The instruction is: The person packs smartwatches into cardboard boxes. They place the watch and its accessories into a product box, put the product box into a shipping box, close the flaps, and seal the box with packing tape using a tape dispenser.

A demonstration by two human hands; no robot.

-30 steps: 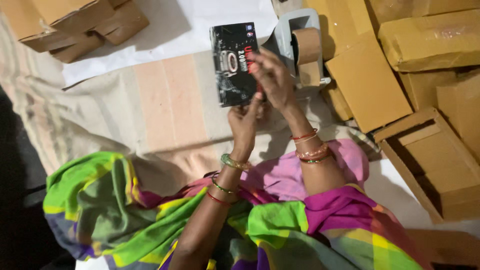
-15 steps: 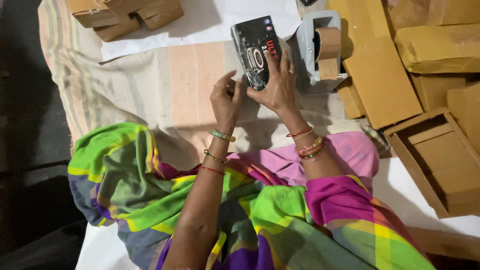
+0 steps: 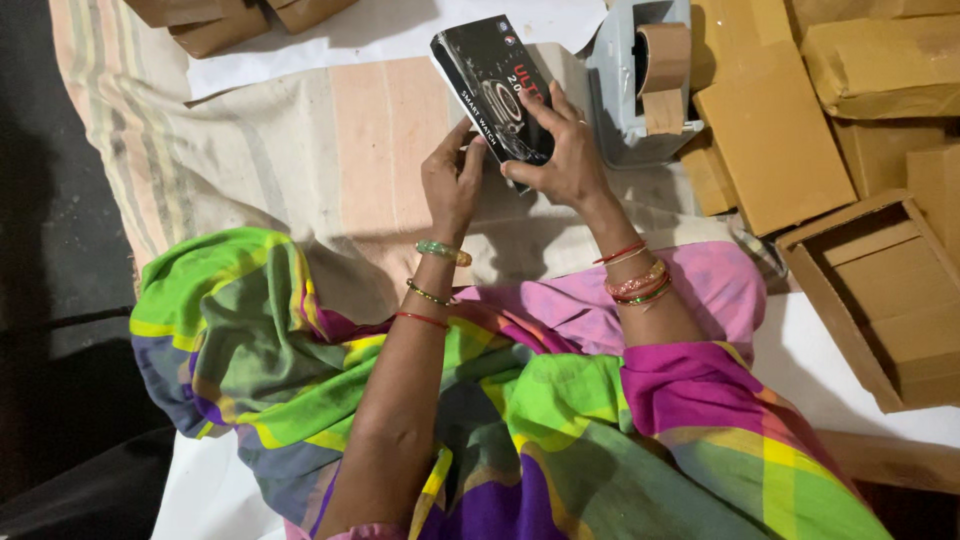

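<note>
Above the striped cloth (image 3: 300,150), both hands grip a black box (image 3: 490,85).

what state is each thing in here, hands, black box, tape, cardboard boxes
black box: closed, tilted, held off the cloth
left hand: fingers on the box's lower edge
right hand: gripping the box's right side
tape dispenser: loaded with a brown roll, strip hanging
open cardboard box: open, looks empty
flat cardboard boxes: closed, piled

Pretty dim indoor shot, light coming in from around 12 o'clock, 9 o'clock side nearly black, soft shadows under both arms, slightly grainy.
</note>
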